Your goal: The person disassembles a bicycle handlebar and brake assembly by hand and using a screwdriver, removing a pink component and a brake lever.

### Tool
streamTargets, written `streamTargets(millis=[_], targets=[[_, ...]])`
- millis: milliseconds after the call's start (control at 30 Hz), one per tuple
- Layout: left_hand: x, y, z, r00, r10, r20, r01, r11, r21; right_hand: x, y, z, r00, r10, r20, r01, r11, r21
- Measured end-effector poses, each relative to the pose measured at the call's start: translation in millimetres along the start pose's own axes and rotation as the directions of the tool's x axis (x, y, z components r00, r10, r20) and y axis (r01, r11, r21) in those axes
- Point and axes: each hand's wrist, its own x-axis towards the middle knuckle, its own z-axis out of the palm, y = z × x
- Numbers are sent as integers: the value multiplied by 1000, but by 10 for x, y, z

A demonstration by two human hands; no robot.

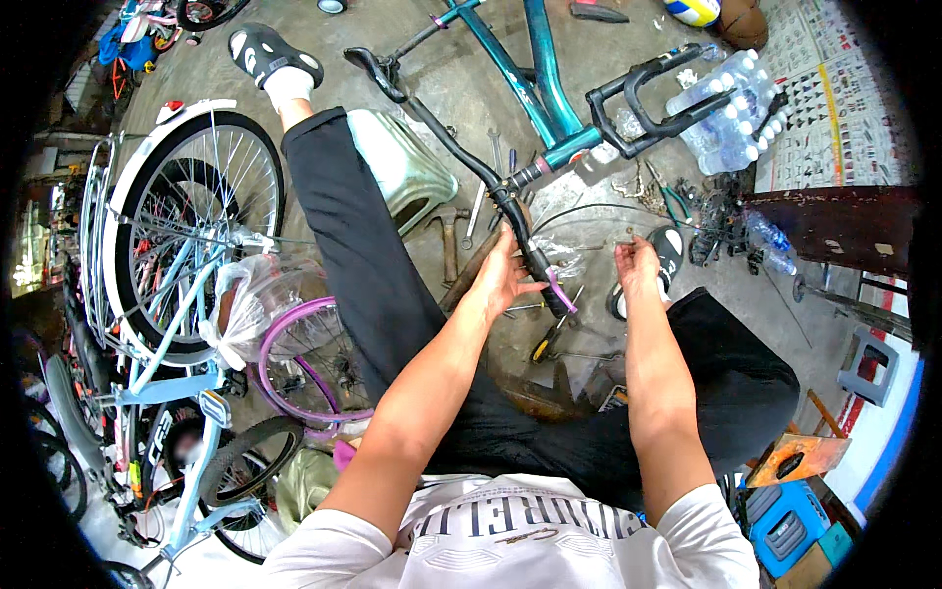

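Note:
A teal bicycle frame [549, 88] stands in front of me with a curved black handlebar [471, 162]. At the handlebar's near end is a purple brake lever [561, 291]. My left hand [502, 273] is beside that end, its fingers spread and lying against the bar. Right of it, my right hand [638, 260] is raised with thumb and fingers pinched together; whatever they hold is too small to make out. A thin black cable [599, 206] arcs from the handlebar past the right fingertips.
A hammer [450, 245], a screwdriver [546, 344] and pliers [675, 204] lie on the floor. A pale green stool [397, 162] stands left of the frame. Bottled water [721, 113] is at the far right. A light blue bicycle [177, 378] and a purple wheel rim [270, 344] are at left.

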Motion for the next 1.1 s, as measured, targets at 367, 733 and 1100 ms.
streamTargets(millis=[367, 733, 1100], targets=[[-199, -52, 42, 983, 180, 30, -179, 984, -12, -1219, 177, 38, 898, -382, 220, 430, 868, -249], [-302, -90, -229, 953, 196, 233, -96, 920, -380, -2443, 722, 415, 165, -235, 958, 899, -363, -244], [-272, 17, -352, 989, 123, 86, -72, 894, -443, -2258, 582, 530, 293, -519, 803, 768, -373, -521]])
